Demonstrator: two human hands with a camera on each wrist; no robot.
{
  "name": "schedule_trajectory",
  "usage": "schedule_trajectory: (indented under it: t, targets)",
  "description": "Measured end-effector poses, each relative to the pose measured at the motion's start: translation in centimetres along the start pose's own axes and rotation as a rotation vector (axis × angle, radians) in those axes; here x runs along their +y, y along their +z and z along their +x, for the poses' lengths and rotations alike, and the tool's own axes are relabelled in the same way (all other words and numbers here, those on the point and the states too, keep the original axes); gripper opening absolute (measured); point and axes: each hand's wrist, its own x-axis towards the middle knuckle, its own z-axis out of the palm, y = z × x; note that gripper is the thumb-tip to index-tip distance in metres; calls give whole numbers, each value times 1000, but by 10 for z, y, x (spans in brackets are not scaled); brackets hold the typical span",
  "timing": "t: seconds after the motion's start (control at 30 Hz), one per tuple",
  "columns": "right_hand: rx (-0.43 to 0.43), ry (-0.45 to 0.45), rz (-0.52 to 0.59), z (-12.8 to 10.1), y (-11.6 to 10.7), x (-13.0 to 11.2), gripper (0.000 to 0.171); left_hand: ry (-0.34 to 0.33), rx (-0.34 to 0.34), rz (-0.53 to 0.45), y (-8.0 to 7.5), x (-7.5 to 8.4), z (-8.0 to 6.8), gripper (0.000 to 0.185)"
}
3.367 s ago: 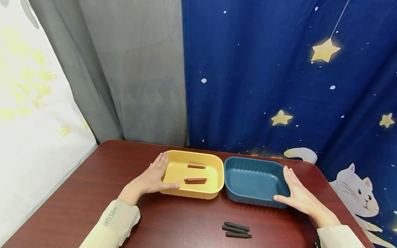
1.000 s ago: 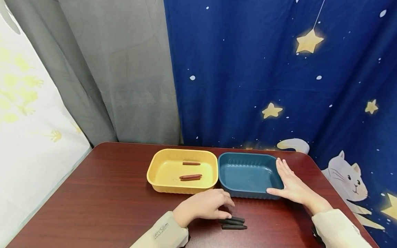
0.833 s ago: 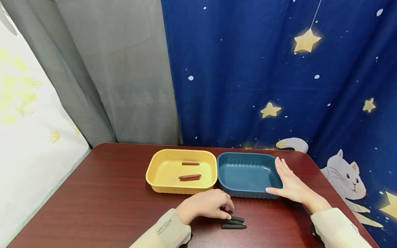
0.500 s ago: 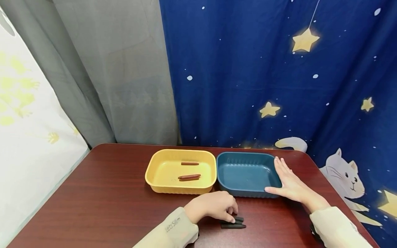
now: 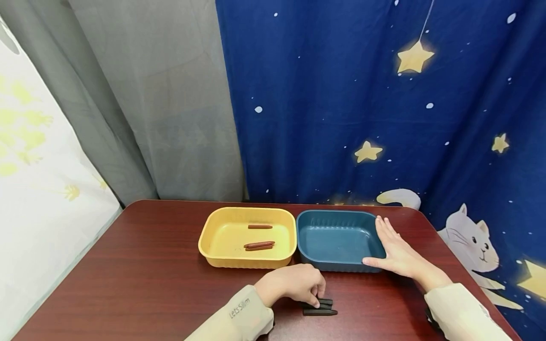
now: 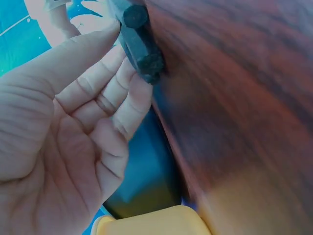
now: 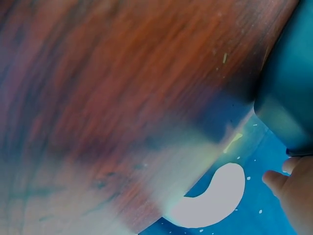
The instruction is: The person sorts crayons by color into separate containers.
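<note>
My left hand [image 5: 295, 283] is at the black crayons on the table, its thumb and fingertips pinching one black crayon [image 6: 134, 41]. In the head view the fingers partly cover this crayon. The nearest black crayon [image 5: 320, 312] lies just in front of the fingertips. My right hand [image 5: 398, 251] rests along the right end of the blue bin [image 5: 337, 268], fingers straight on the rim and thumb at the front edge. To its left stands the yellow bin [image 5: 245, 262], with three brown crayons [image 5: 259, 245] lying in it.
Both bins stand side by side near the far edge of the dark red wooden table [image 5: 149, 270]. Behind the table hang a grey curtain [image 5: 187, 118] and a blue starry curtain [image 5: 315, 104]. White printed cloth [image 5: 47, 203] hangs at the left.
My left hand has left the yellow bin's left end, moved right and toward me to the black crayons, and its fingers have closed in. The right hand stays at the blue bin.
</note>
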Motion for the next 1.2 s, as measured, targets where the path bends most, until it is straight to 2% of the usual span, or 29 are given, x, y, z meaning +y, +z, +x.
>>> schedule_trajectory:
  t: [0.13, 0.3, 0.6, 0.93, 1.2]
  targets:
    - [-4, 1, -9, 1, 0, 0, 117, -20, 3, -40, 0, -2, -2, 13]
    - [-5, 6, -18, 1, 0, 0, 117, -14, 8, -63, 1, -2, -3, 15]
    - [-15, 13, -16, 0, -2, -3, 117, 14, 8, -42, 0, 0, 2, 13]
    - [-33, 18, -13, 0, -2, -5, 118, 112, 42, -38, -7, 2, 3, 11]
    - [-31, 18, -35, 1, -3, -5, 118, 144, 75, -32, -22, 5, 1, 8]
